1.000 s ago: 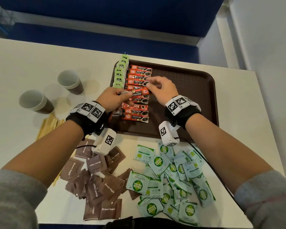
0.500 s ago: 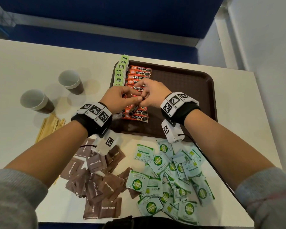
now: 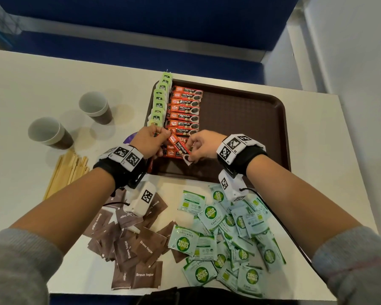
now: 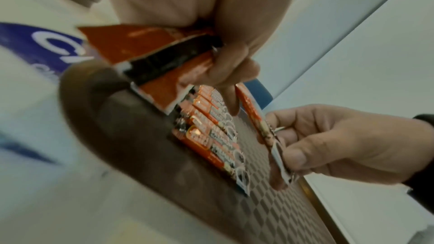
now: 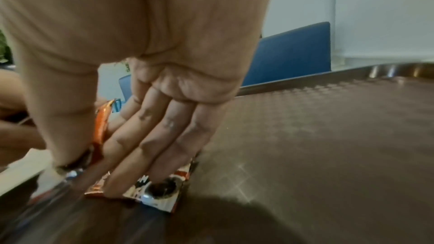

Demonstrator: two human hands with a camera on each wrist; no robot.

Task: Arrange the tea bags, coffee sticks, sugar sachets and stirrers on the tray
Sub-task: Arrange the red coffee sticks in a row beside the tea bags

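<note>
A brown tray holds a column of green tea bags along its left edge, with a column of red coffee sticks beside it. My left hand hovers over the near end of that column and grips a bunch of coffee sticks in its curled fingers. My right hand pinches the lower end of a single tilted coffee stick between thumb and fingers. Its other fingers rest on a stick lying on the tray.
Two paper cups and a pile of wooden stirrers lie left of the tray. Brown sugar sachets and green coco sugar sachets are heaped near the table's front edge. The tray's right half is bare.
Both hands came together over the near end of the coffee row, then parted. My right hand now pulls one stick away from the bunch in my left hand.
</note>
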